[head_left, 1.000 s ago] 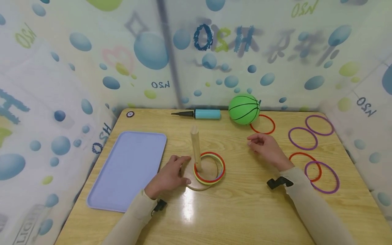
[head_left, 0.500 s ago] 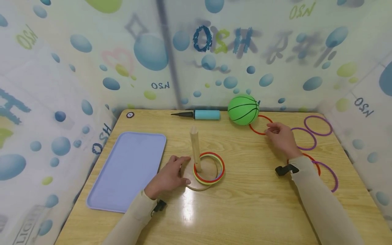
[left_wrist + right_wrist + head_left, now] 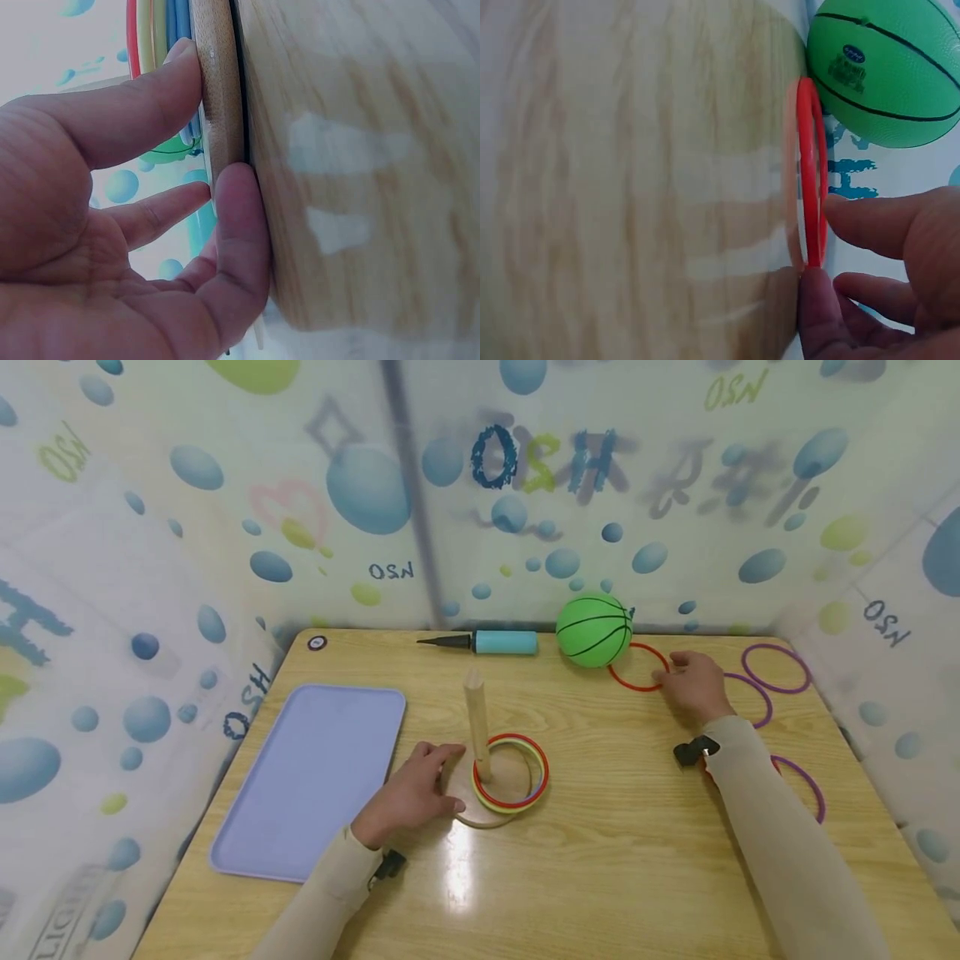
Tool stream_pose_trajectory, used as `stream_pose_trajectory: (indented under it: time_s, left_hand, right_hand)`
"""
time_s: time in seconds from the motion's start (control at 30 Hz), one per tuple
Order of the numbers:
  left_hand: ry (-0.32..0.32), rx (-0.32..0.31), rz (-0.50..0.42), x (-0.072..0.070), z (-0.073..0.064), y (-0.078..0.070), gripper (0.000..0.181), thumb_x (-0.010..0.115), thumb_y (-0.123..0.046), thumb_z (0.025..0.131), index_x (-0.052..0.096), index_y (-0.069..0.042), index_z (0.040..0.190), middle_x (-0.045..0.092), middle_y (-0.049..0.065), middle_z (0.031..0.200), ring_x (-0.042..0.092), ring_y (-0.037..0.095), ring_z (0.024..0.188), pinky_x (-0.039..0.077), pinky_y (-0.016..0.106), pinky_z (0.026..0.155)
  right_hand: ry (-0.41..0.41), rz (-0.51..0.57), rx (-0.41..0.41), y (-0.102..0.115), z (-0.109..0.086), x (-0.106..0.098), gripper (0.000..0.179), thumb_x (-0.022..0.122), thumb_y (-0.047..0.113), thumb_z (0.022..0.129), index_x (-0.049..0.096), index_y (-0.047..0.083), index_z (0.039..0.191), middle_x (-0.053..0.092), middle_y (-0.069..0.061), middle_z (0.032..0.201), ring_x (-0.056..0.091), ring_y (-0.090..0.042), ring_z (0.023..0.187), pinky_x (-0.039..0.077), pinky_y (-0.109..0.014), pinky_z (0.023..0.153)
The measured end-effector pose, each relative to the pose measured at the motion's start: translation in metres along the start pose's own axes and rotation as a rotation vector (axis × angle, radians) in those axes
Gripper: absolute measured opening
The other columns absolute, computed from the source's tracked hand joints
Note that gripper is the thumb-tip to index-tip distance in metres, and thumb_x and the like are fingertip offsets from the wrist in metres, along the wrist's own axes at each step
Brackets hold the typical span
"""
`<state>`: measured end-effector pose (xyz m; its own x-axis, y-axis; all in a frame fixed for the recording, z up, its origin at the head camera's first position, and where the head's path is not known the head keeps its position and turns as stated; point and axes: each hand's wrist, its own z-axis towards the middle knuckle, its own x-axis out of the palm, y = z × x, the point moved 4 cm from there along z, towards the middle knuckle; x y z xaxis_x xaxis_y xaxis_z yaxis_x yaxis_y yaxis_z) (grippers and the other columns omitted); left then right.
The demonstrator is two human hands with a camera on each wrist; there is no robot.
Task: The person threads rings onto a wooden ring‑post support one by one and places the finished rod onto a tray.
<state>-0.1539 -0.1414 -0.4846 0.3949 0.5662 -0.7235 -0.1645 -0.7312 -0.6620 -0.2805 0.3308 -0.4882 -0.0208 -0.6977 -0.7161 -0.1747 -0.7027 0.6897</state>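
- While the left hand [image 3: 408, 789] steadies the wooden base [image 3: 459, 777], the right hand [image 3: 697, 685] is at the red ring [image 3: 807, 172] beside the green ball [image 3: 592, 631]; getting hold of that ring looks like the step in hand.
- Left hand: thumb and fingers are bent about the base's edge, gripping it, and the peg [image 3: 478, 727] stands upright there.
- Right hand: thumb and fingertips stand a narrow gap apart at the ring's right-hand edge. Whether they pinch it yet, I cannot tell.
- That ring lies on the desk [image 3: 585, 877], its far-left part against or just beside the ball.
- Stacked rings [image 3: 545, 768], red uppermost with yellow and blue beneath, sit low on the base and appear to loop round the peg's foot, off-centre.
- As I judge it, the next move calls for a sure pinch on the thin rim, then a lift that draws it away from the ball without setting that rolling, the left hand holding the base firm meanwhile.
- Two purple rings [image 3: 787, 693] lie to the right of the right hand, the nearer one partly hidden by it.
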Motion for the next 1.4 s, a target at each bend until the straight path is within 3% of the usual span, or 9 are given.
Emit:
stream_pose_trajectory:
  time_s: [0.17,0.37,0.53,0.7,0.83,1.07,1.4]
  left_hand:
    - [0.005,0.009,-0.002,0.002,0.001,0.000,0.084,0.093,-0.022,0.081,0.053,-0.013,0.154,0.050,0.012,0.114,0.047,0.019,0.090,0.044,0.035,0.079]
    - [-0.004,0.004,0.013,0.000,0.001,0.000,0.083,0.094,-0.021,0.081,0.054,-0.013,0.153,0.052,0.013,0.117,0.048,0.019,0.092,0.045,0.036,0.080]
    - [-0.006,0.009,0.002,0.000,0.001,0.001,0.084,0.094,-0.021,0.080,0.054,-0.012,0.153,0.051,0.013,0.117,0.048,0.019,0.093,0.045,0.036,0.081]
    - [0.001,0.004,0.006,0.000,0.000,0.000,0.084,0.094,-0.021,0.081,0.053,-0.012,0.154,0.051,0.013,0.118,0.048,0.019,0.094,0.045,0.036,0.081]
    - [0.000,0.012,0.012,0.000,0.000,-0.001,0.084,0.094,-0.021,0.080,0.054,-0.011,0.153,0.052,0.014,0.118,0.048,0.019,0.093,0.045,0.036,0.081]
    - [0.004,0.007,0.009,0.000,0.001,0.001,0.084,0.094,-0.022,0.081,0.053,-0.012,0.154,0.051,0.013,0.117,0.048,0.019,0.093,0.045,0.035,0.080]
    - [0.004,0.002,0.009,0.000,0.001,-0.001,0.084,0.094,-0.021,0.081,0.053,-0.012,0.154,0.051,0.013,0.116,0.048,0.018,0.092,0.045,0.034,0.080]
  right_hand:
    - [0.027,-0.088,0.000,-0.006,0.000,-0.003,0.062,0.069,0.028,0.101,0.054,-0.015,0.143,0.056,-0.038,0.141,0.050,-0.054,0.132,0.043,-0.066,0.110]
    - [0.108,-0.119,0.019,-0.005,-0.005,-0.009,0.052,0.070,0.023,0.099,0.061,-0.012,0.137,0.064,-0.032,0.128,0.058,-0.044,0.116,0.048,-0.059,0.103]
    - [0.128,-0.148,0.003,0.000,-0.010,-0.012,0.040,0.068,0.015,0.095,0.069,-0.008,0.128,0.077,-0.021,0.103,0.068,-0.035,0.098,0.052,-0.049,0.093]
    - [0.142,-0.128,-0.008,-0.002,-0.014,-0.013,0.036,0.067,0.011,0.088,0.073,-0.004,0.120,0.075,-0.005,0.077,0.068,-0.022,0.073,0.051,-0.035,0.071]
    - [0.173,-0.052,0.010,-0.004,-0.017,-0.011,0.033,0.068,0.011,0.090,0.072,-0.004,0.119,0.075,-0.007,0.083,0.068,-0.018,0.068,0.054,-0.032,0.063]
    - [0.271,0.066,0.051,-0.007,-0.026,-0.008,0.036,0.067,0.020,0.100,0.068,-0.003,0.128,0.072,-0.015,0.109,0.069,-0.019,0.081,0.061,-0.031,0.072]
    - [0.409,0.232,0.048,-0.012,-0.029,-0.003,0.046,0.069,0.022,0.103,0.061,-0.003,0.141,0.072,-0.013,0.118,0.071,-0.015,0.090,0.064,-0.033,0.080]
